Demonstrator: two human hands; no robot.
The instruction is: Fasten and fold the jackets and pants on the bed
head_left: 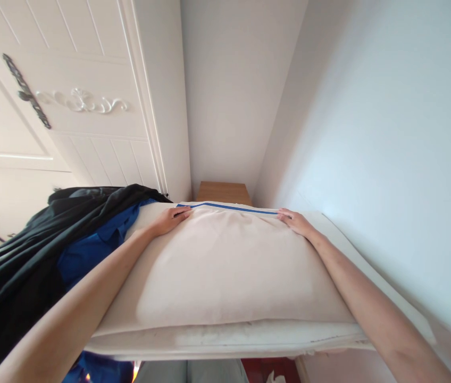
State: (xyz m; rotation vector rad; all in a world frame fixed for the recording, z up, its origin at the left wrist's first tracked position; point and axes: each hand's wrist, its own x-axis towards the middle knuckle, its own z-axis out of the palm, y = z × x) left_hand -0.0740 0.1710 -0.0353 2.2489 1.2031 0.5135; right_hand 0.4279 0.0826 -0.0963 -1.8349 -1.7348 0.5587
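A cream cloth item [229, 266] with a blue strip [241, 209] along its far edge lies spread over a white padded surface [249, 340]. It bulges gently, with small wrinkles near the strip. My left hand [173, 219] is at its far left corner, fingers closed on the edge beside the strip. At the far right corner my right hand [296, 221] pinches the same edge, its fingertips at the strip's other end. What lies under the fingertips is hidden.
Black clothing [22, 255] and a blue garment [93, 250] are heaped at left. Behind the padded surface stands a brown wooden piece [223, 191]. A white panelled door [82, 64] with a dark handle is at left, a pale wall [389, 133] close on the right.
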